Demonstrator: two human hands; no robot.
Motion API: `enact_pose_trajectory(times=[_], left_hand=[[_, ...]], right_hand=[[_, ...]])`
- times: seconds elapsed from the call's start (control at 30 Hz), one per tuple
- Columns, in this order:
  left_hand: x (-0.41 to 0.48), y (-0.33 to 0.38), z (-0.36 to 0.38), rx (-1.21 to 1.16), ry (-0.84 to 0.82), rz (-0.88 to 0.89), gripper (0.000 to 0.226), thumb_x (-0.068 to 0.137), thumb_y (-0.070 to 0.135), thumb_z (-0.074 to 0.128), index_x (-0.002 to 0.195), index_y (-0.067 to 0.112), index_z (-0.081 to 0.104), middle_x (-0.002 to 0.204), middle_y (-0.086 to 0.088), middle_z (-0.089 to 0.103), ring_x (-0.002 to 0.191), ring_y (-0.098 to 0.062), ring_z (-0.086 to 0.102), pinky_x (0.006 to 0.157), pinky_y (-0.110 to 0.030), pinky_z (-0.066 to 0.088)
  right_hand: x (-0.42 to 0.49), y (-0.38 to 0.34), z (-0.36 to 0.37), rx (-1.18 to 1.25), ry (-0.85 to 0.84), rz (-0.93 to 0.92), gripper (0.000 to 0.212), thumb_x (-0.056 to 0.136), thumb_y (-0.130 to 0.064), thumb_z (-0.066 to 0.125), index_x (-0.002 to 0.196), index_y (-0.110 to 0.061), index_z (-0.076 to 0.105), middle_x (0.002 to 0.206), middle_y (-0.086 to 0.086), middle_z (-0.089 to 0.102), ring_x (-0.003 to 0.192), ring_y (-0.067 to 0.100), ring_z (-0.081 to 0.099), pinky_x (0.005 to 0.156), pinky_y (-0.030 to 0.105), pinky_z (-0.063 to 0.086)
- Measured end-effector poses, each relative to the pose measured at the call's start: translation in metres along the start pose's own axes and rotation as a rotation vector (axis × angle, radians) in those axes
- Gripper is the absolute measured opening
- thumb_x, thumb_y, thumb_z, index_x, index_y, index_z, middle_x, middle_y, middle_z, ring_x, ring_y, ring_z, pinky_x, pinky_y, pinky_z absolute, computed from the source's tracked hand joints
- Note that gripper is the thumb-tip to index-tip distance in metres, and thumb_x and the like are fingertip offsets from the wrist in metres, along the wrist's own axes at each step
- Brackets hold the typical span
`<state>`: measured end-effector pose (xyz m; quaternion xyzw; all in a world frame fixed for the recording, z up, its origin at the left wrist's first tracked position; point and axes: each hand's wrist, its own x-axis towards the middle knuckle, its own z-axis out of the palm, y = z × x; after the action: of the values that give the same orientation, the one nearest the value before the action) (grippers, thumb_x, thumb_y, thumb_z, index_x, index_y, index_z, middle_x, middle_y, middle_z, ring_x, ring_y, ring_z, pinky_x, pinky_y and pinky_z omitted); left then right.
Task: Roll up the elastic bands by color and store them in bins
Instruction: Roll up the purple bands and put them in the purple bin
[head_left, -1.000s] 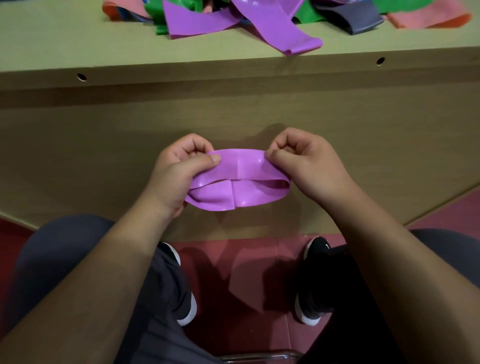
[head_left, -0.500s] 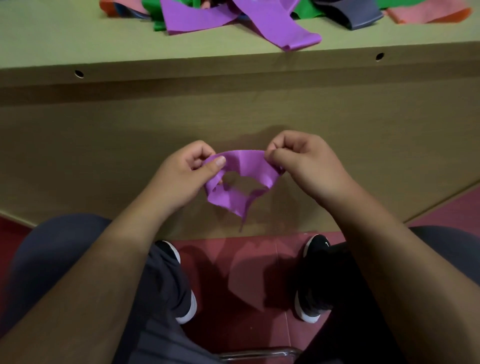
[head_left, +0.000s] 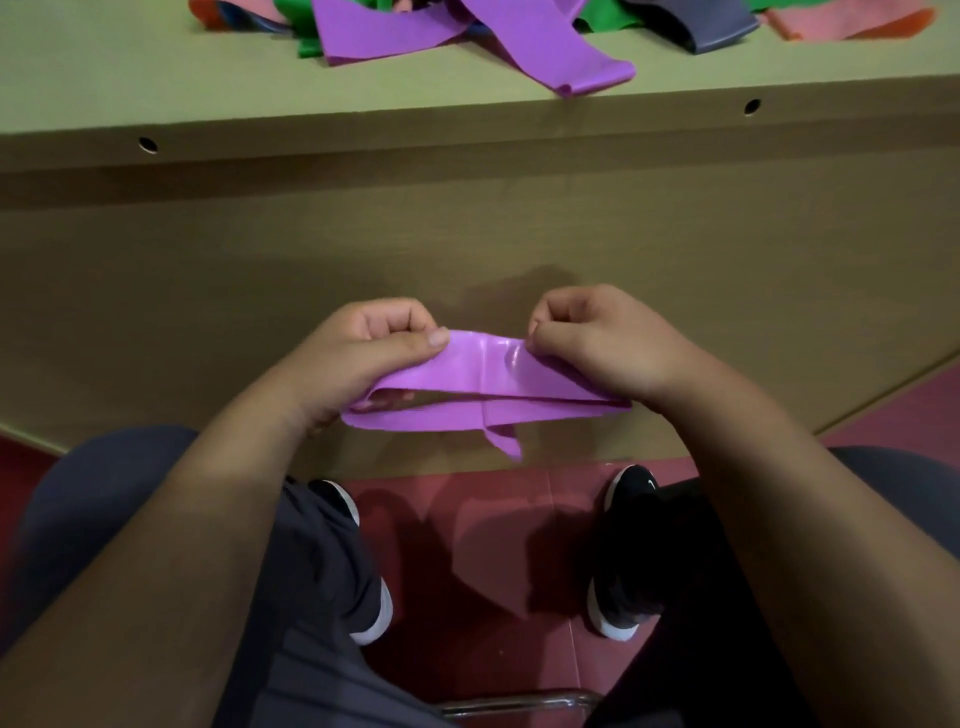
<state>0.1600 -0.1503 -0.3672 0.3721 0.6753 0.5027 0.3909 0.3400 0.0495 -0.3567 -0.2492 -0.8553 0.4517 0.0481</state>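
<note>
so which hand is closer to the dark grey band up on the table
Right. The right hand is lower in view than the dark grey band, slightly to its left; the left hand is much farther left. Both pinch a purple band.

**Band spans two hands, below the table top**

The held band (head_left: 483, 379) stretches sideways between the left hand (head_left: 363, 358), at its left end, and the right hand (head_left: 597, 348), at its right end. Each hand pinches its upper edge. Both hands are in front of the table's front panel (head_left: 467, 234), below the table top (head_left: 156, 78). Farther back on that top lies a heap of bands (head_left: 467, 36), with one strip reaching almost to the front edge. Beneath the hands, on the floor (head_left: 467, 545), the left shoe (head_left: 335, 499) and the right shoe (head_left: 628, 519) stand apart. A metal bar (head_left: 519, 704) lies nearest, between the legs.
</note>
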Motion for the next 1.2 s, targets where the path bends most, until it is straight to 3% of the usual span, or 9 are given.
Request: enact_pose_trajectory(times=[0.1, 0.27, 0.4, 0.57, 0.73, 0.8, 1.0, 1.1, 1.2], left_hand=[[0.001, -0.011, -0.009, 0.397, -0.077, -0.052, 0.037, 0.097, 0.049, 0.071, 0.085, 0.014, 0.067, 0.068, 0.004, 0.059, 0.062, -0.01, 0.048, 0.062, -0.029, 0.036], [0.004, -0.023, -0.005, 0.894, 0.002, -0.253, 0.057, 0.086, 0.08, 0.061, 0.083, 0.023, 0.07, 0.073, 0.009, 0.069, 0.07, -0.009, 0.062, 0.067, -0.03, 0.046], [0.008, -0.027, -0.003, 1.044, -0.086, -0.503, 0.086, 0.075, 0.099, 0.043, 0.093, 0.02, 0.073, 0.093, -0.001, 0.074, 0.089, -0.021, 0.068, 0.086, -0.035, 0.057], [0.01, -0.032, -0.002, 0.783, -0.081, -0.342, 0.054, 0.085, 0.083, 0.06, 0.1, 0.033, 0.074, 0.099, 0.012, 0.074, 0.094, -0.01, 0.069, 0.092, -0.034, 0.057], [0.014, -0.036, 0.006, 0.702, 0.02, -0.137, 0.021, 0.096, 0.053, 0.069, 0.103, 0.033, 0.075, 0.097, 0.014, 0.074, 0.094, -0.009, 0.069, 0.09, -0.034, 0.054], [0.016, -0.038, 0.013, 0.716, 0.098, -0.098, 0.013, 0.098, 0.041, 0.069, 0.104, 0.031, 0.075, 0.099, 0.012, 0.074, 0.094, -0.007, 0.068, 0.087, -0.03, 0.053], [0.017, -0.025, 0.037, -0.044, 0.145, -0.243, 0.02, 0.107, 0.022, 0.06, 0.105, 0.01, 0.075, 0.08, 0.001, 0.07, 0.071, -0.01, 0.065, 0.069, -0.027, 0.057], [0.017, -0.022, 0.041, -0.151, 0.143, -0.243, 0.018, 0.104, 0.025, 0.066, 0.101, 0.01, 0.076, 0.072, 0.002, 0.067, 0.066, -0.008, 0.064, 0.067, -0.024, 0.058], [0.018, -0.024, 0.041, -0.11, 0.167, -0.228, 0.012, 0.1, 0.02, 0.071, 0.1, 0.009, 0.077, 0.084, -0.003, 0.072, 0.075, -0.01, 0.065, 0.065, -0.021, 0.057]], right_hand=[[-0.001, 0.0, -0.001, -0.11, 0.01, 0.012, 0.014, 0.092, -0.02, 0.064, 0.08, -0.015, 0.07, 0.054, -0.015, 0.059, 0.047, 0.001, 0.049, 0.044, 0.014, 0.034], [-0.001, -0.001, 0.002, -0.298, -0.065, 0.078, 0.02, 0.093, -0.028, 0.064, 0.079, -0.015, 0.072, 0.06, -0.006, 0.062, 0.044, 0.001, 0.053, 0.038, 0.013, 0.032], [0.001, -0.002, 0.005, -0.393, -0.119, 0.118, 0.026, 0.094, -0.034, 0.063, 0.078, -0.015, 0.071, 0.07, 0.001, 0.067, 0.062, 0.015, 0.061, 0.048, 0.024, 0.039], [0.0, 0.001, 0.008, -0.106, -0.142, 0.11, 0.018, 0.095, -0.024, 0.062, 0.082, -0.014, 0.068, 0.062, -0.008, 0.057, 0.056, 0.012, 0.049, 0.052, 0.026, 0.037], [-0.002, -0.003, 0.012, 0.365, -0.165, 0.105, 0.013, 0.08, -0.031, 0.064, 0.084, -0.021, 0.072, 0.072, 0.002, 0.057, 0.062, 0.015, 0.049, 0.057, 0.03, 0.035], [-0.002, -0.005, 0.015, 0.392, -0.149, 0.096, 0.007, 0.087, -0.025, 0.067, 0.082, -0.023, 0.07, 0.07, -0.001, 0.058, 0.059, 0.012, 0.05, 0.053, 0.026, 0.035], [0.001, -0.002, 0.023, 0.272, -0.073, 0.104, 0.01, 0.099, -0.017, 0.063, 0.092, -0.017, 0.07, 0.066, -0.006, 0.057, 0.053, 0.006, 0.048, 0.048, 0.021, 0.036], [0.003, 0.001, 0.025, 0.261, -0.062, 0.104, 0.012, 0.098, -0.019, 0.064, 0.092, -0.01, 0.068, 0.066, -0.005, 0.059, 0.056, 0.01, 0.05, 0.053, 0.026, 0.037], [0.004, 0.003, 0.028, 0.289, -0.062, 0.092, 0.01, 0.098, -0.018, 0.065, 0.09, -0.015, 0.07, 0.066, -0.006, 0.06, 0.057, 0.009, 0.049, 0.055, 0.026, 0.038]])
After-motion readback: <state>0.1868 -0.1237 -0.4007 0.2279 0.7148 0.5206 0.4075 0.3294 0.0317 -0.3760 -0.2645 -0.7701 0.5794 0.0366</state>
